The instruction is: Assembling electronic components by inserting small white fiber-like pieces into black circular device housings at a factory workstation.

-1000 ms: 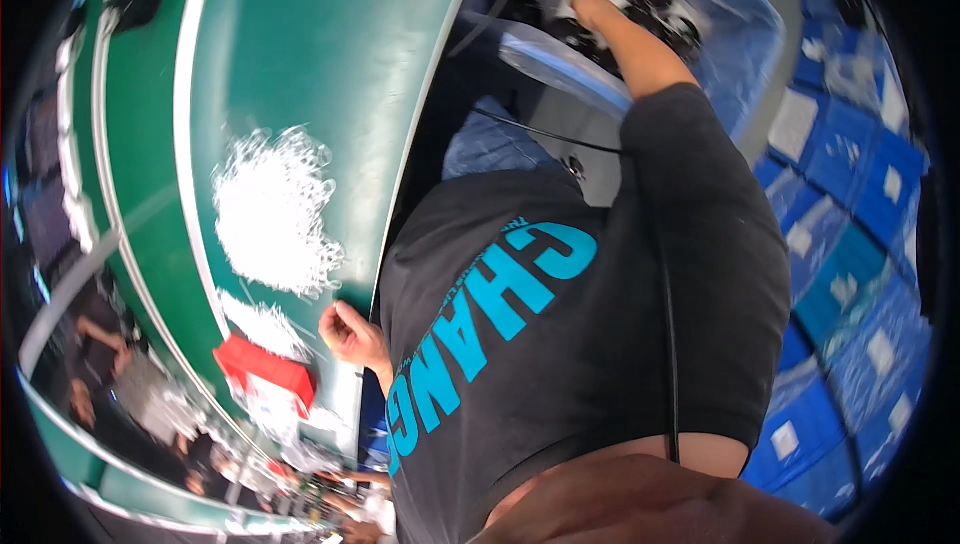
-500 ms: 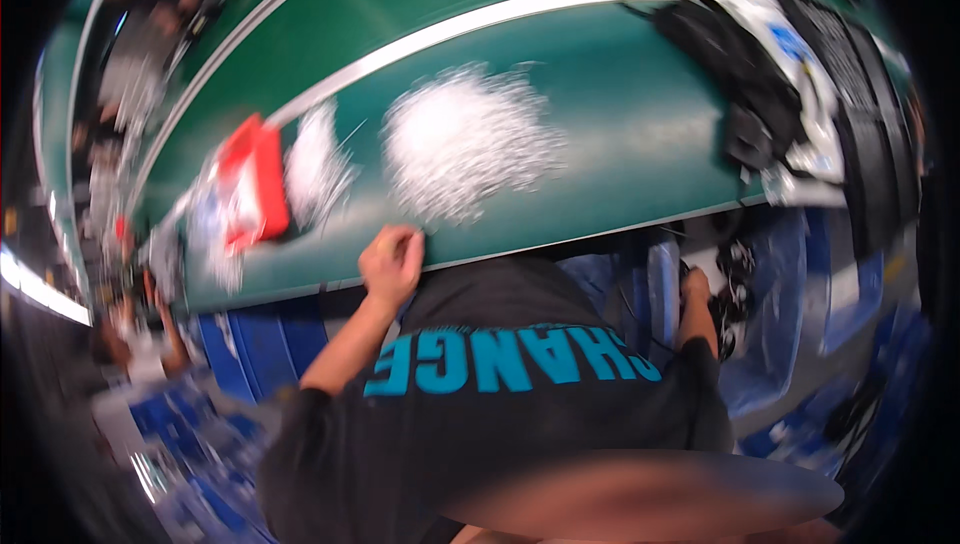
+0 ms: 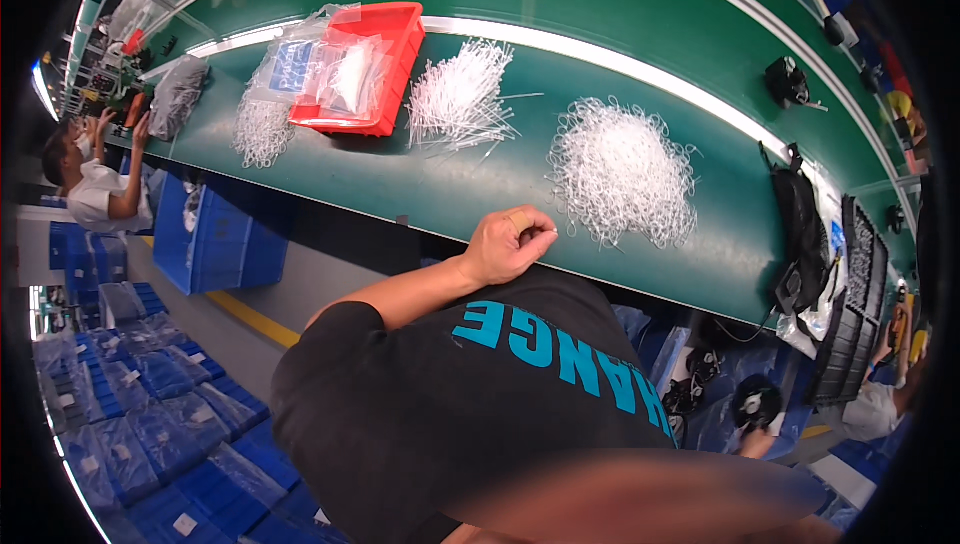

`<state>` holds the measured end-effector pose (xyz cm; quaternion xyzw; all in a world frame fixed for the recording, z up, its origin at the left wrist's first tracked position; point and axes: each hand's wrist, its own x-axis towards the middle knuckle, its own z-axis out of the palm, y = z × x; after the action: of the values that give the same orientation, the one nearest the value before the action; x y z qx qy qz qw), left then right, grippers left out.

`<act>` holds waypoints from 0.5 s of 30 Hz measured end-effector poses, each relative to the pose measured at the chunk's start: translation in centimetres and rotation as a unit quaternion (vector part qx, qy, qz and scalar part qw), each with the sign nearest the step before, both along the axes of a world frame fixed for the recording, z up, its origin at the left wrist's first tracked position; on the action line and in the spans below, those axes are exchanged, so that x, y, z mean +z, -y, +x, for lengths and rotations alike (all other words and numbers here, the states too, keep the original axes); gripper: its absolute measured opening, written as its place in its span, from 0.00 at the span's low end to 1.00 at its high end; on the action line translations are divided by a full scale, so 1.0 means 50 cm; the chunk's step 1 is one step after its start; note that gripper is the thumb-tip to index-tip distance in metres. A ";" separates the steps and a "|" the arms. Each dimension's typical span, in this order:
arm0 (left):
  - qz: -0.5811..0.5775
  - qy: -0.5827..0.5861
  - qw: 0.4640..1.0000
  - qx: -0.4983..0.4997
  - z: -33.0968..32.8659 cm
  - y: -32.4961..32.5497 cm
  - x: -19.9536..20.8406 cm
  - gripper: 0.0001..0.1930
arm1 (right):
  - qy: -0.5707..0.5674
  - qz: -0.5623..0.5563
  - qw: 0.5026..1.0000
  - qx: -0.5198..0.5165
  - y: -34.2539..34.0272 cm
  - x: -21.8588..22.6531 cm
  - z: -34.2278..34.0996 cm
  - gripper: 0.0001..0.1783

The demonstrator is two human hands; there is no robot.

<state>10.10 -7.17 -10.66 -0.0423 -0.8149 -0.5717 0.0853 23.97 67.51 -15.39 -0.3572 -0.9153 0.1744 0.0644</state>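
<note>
My left hand (image 3: 510, 244) rests at the front edge of the green table, thumb and fingers pinched together. A tiny pale tip shows at the pinch, too small to name. Just beyond it lies a heap of looped white cable ties (image 3: 622, 174). A second heap of straight white cable ties (image 3: 462, 96) lies farther left. Down at the lower right, my right hand (image 3: 757, 444) is closed at a bundle of coiled black cable (image 3: 757, 402); its fingers are mostly hidden. Beneath is a blue bin lined with clear plastic, with more black coils (image 3: 692, 379) beside it.
On the table stand a red tray (image 3: 400, 59) with clear bags, a smaller heap of white loops (image 3: 263, 134) and a black bag (image 3: 795, 234) at the right. Blue crates (image 3: 215, 244) stand below. Co-workers sit at the far left (image 3: 100, 184) and right edge.
The view has swung left, bringing the red tray and floor crates in more fully. My right hand, earlier by the bin's black coils, now has a coiled black cable at its fingers. My left stays pinched.
</note>
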 end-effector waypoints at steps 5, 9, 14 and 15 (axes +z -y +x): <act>0.081 -0.070 0.994 0.001 0.014 0.071 0.008 0.03 | -0.178 -0.149 0.946 0.227 0.290 0.349 -0.414 0.18; 0.045 -0.184 0.981 0.043 0.029 0.151 -0.009 0.07 | -0.171 -0.171 0.882 0.404 0.764 0.488 -0.758 0.19; 0.000 -0.183 0.975 0.126 0.043 0.205 -0.024 0.09 | -0.082 -0.246 0.781 0.568 1.380 0.469 -1.070 0.10; 0.007 -0.193 0.973 0.127 0.046 0.205 -0.031 0.08 | -0.055 -0.088 0.790 0.604 1.507 0.449 -1.120 0.12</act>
<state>12.39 -17.41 -12.22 -0.0474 -0.7775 -0.5433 0.3132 -32.02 -7.86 7.09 0.2741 -0.9202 0.2771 -0.0352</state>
